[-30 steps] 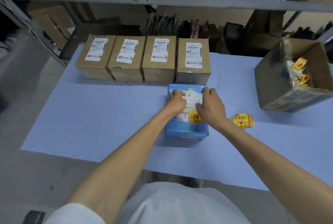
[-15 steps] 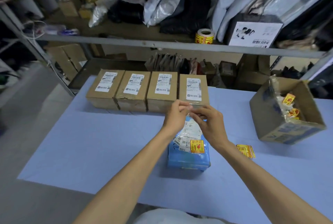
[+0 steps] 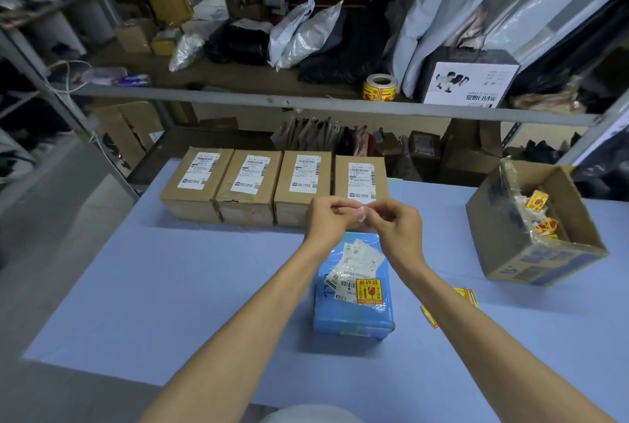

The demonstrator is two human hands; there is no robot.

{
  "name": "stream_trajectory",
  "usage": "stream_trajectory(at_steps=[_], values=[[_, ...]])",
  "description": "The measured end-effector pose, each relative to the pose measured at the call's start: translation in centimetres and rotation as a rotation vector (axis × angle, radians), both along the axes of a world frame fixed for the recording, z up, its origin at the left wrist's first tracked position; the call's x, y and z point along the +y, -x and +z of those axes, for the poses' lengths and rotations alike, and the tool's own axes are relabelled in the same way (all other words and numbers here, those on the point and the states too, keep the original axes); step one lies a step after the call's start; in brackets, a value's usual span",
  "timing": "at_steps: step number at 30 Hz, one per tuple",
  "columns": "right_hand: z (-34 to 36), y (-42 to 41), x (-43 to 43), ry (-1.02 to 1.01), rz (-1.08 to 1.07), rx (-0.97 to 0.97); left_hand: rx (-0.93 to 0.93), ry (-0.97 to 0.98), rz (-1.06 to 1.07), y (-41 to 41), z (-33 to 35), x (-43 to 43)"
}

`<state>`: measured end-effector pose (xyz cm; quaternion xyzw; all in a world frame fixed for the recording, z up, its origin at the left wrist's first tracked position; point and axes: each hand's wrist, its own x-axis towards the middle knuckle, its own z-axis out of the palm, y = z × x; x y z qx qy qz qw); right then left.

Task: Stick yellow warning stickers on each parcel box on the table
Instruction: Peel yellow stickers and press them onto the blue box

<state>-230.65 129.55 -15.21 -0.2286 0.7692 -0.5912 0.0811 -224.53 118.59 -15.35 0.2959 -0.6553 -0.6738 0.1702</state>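
Both hands, left hand (image 3: 328,218) and right hand (image 3: 394,223), pinch a pale scrap (image 3: 361,214) above the stickered blue parcel (image 3: 354,313), probably backing paper, four brown boxes (image 3: 272,184) along the table's far edge unstickered.

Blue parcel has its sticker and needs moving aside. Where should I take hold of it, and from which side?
Grip the blue parcel by its two long side walls, coming from above at the near end. It lies flat and narrow, so one hand probably spans it, and the yellow warning sticker and paper labels on top stay untouched.
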Motion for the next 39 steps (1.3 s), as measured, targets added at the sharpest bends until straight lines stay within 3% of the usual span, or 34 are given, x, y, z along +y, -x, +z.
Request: stream_trajectory(at_steps=[7,14,17,22,27,32,39], values=[[1.1,0.9,1.0,0.088,0.043,-0.093,0.027,0.111,0.013,1.6,1.0,0.2],[1.6,3.8,3.0,-0.098,0.051,0.036,0.052,-0.206,-0.171,3.1,0.8,0.9],[1.5,4.8,4.4,-0.107,-0.006,0.043,0.057,-0.137,-0.269,4.0,1.3,1.9],[2.3,5.9,5.6,0.011,-0.108,-0.035,0.096,-0.088,-0.233,6.3,2.1,4.2],[2.4,6.0,7.9,0.047,-0.139,-0.072,0.023,0.061,-0.236,8.6,1.9,6.0],[2.9,7.1,10.4,-0.148,-0.197,0.143,-0.065,0.116,-0.226,11.5,1.6,9.4],[3.7,10.0,15.9,-0.365,-0.320,0.438,-0.166,0.014,-0.381,17.2,3.9,14.1]])
